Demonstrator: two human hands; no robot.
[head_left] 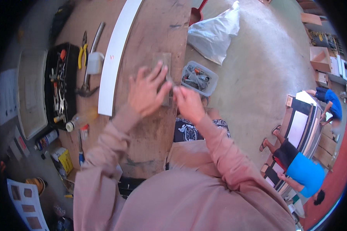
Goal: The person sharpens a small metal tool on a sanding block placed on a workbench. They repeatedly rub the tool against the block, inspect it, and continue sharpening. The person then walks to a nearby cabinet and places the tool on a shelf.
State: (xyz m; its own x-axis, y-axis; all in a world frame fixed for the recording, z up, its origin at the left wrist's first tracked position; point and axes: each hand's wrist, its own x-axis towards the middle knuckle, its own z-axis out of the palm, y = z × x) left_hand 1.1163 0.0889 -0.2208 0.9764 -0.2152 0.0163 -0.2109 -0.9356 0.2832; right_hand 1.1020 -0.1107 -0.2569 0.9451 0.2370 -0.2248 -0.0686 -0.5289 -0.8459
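Left hand (146, 92) open, fingers spread over flat rectangular block (162, 58) near right edge of counter (148, 138). Right hand (189, 103) closed on small grayish piece (169, 78), blurred. Best: block flat, grip firm, angle steady, left fingertips clear.

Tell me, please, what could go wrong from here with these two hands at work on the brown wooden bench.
The bare right hand seems to pinch a small greyish item, too blurred to identify; if it slipped, it might catch the spread fingers of the bare left hand close by.

The flat, brownish, rectangular piece beneath the left fingers lies near the right edge of the brown wooden bench, so a hard push might send it over.
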